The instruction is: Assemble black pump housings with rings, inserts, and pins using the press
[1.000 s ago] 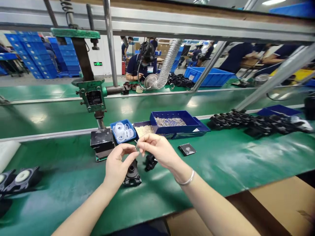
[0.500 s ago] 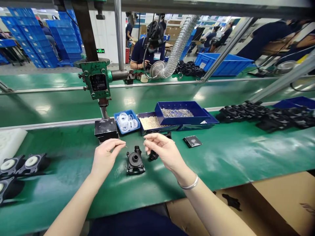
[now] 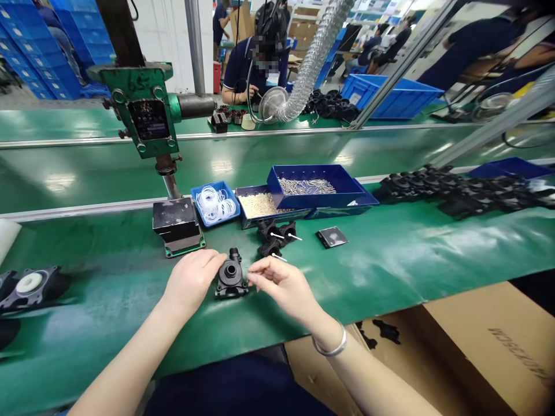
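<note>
A black pump housing [image 3: 231,278] with a raised round port lies on the green bench between my hands. My left hand [image 3: 193,279] is closed in a pinch at its upper left corner; the small screw seen in those fingers a moment ago is now hidden. On the other side, my right hand [image 3: 280,283] pinches a tiny screw, mostly covered by the fingertips, close to the housing's right edge. Behind that hand sit several black parts [image 3: 277,234] with thin white shafts. A dark blue bin [image 3: 318,200] of metal screws stands farther back.
A green press [image 3: 145,115] stands over a black block [image 3: 176,219] at left. White rings fill a small blue tray [image 3: 215,203], beside a bin of cream pieces [image 3: 260,205]. A flat black square [image 3: 332,237] lies to the right. Across the bench, a person [image 3: 255,63] works.
Both hands have come down and closer to the pump housing, one at each side. My view has shifted, and the black parts with white shafts now show behind my right hand.
</note>
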The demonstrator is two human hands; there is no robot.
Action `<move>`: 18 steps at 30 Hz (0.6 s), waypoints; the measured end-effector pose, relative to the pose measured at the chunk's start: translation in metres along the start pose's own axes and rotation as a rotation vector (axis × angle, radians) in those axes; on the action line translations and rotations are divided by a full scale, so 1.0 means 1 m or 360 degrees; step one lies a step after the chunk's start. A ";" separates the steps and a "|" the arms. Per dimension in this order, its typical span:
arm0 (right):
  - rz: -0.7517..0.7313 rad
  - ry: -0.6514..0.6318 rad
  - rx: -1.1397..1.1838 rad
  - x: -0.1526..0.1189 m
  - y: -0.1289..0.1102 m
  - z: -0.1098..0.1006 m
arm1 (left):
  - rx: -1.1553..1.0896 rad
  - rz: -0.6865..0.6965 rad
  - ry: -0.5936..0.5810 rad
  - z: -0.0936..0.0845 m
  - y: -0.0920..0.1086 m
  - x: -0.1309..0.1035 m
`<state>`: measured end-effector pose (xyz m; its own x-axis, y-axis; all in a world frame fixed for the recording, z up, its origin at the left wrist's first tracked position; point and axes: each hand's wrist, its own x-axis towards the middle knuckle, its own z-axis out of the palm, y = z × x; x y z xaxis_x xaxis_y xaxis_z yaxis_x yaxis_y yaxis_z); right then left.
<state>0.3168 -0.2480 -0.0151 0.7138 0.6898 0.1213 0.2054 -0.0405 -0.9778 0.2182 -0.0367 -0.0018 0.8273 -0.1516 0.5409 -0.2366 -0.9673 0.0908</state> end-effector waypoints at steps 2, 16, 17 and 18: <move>-0.0190 0.0046 -0.0208 -0.006 0.004 0.003 | -0.0085 -0.0126 0.0073 0.006 0.002 -0.005; -0.1166 -0.0126 -0.1168 -0.022 0.023 0.001 | -0.0228 -0.0086 0.0057 0.015 -0.005 -0.028; -0.1224 -0.0147 -0.1230 -0.023 0.024 0.000 | -0.0178 -0.0043 0.0056 0.014 -0.005 -0.029; -0.1264 -0.0174 -0.1271 -0.023 0.023 -0.002 | -0.0133 -0.0010 0.0049 0.014 -0.006 -0.029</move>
<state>0.3060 -0.2661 -0.0404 0.1363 0.7841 0.6055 0.9714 0.0141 -0.2370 0.2031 -0.0296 -0.0295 0.8132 -0.1378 0.5654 -0.2741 -0.9477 0.1632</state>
